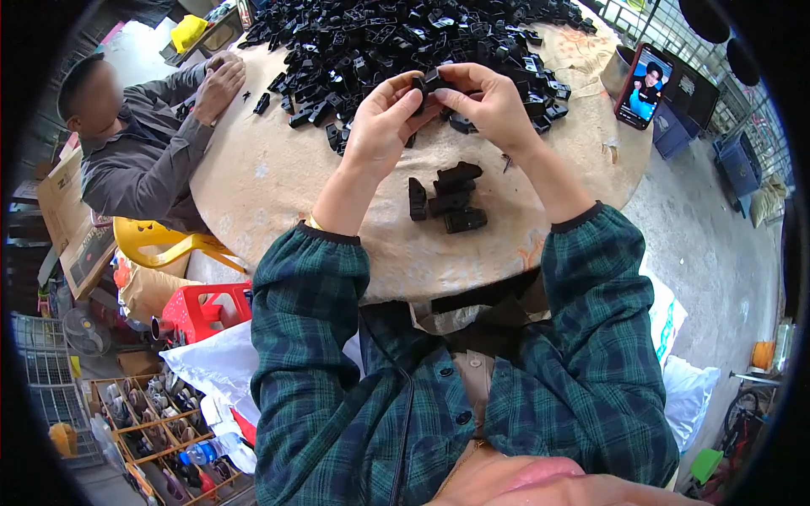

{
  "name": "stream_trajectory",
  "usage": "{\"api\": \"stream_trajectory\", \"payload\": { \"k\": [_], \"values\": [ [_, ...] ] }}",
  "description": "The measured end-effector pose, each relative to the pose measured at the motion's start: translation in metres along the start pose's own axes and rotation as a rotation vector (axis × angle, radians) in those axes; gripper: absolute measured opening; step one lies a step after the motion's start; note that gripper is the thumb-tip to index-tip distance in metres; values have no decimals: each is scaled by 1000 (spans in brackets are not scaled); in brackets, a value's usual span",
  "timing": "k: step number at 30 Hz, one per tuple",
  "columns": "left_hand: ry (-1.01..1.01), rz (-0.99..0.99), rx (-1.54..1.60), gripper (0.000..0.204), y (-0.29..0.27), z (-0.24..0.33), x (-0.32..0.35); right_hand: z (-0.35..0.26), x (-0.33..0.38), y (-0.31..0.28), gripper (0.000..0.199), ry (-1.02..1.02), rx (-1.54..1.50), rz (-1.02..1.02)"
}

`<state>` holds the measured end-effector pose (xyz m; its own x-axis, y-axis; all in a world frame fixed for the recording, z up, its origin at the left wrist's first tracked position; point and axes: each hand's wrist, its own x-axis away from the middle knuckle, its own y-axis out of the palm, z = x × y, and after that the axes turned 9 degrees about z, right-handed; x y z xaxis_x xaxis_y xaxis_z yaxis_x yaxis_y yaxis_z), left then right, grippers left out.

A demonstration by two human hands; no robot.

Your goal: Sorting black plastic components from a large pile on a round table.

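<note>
Both my hands meet over the table, in front of a big heap of black plastic parts. A small black plastic part is pinched between them. My left hand closes thumb and fingers on its left side. On its other side, the thumb and fingers of my right hand grip it too. Whether it is one piece or two joined pieces I cannot tell. Nearer to me, several black plastic parts lie in a small group on the cloth between my forearms.
A beige cloth covers the round table. At the left a person sits with hands on its edge. A phone stands upright at the right, by a round container. Yellow chair and red stool stand left.
</note>
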<state>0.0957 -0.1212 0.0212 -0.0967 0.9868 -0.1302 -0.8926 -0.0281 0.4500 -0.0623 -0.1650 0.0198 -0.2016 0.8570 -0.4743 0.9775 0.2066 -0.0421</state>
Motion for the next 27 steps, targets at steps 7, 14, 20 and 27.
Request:
{"api": "stream_trajectory", "payload": {
  "k": [7, 14, 20, 27],
  "values": [
    [-42, -30, 71, 26, -2, -3, -2, -3, 2, -4, 29, -352, 322, 13],
    [170, 29, -224, 25, 2, 2, 6, -15, 7, 4, 32, 251, -244, -112],
    [187, 146, -231, 26, 7, -1, 8, -4, 0, -4, 37, 254, -246, 64],
    [173, 134, -100, 29, -1, 1, 3, -12, 7, 2, 38, -5, -47, -90]
  ]
}}
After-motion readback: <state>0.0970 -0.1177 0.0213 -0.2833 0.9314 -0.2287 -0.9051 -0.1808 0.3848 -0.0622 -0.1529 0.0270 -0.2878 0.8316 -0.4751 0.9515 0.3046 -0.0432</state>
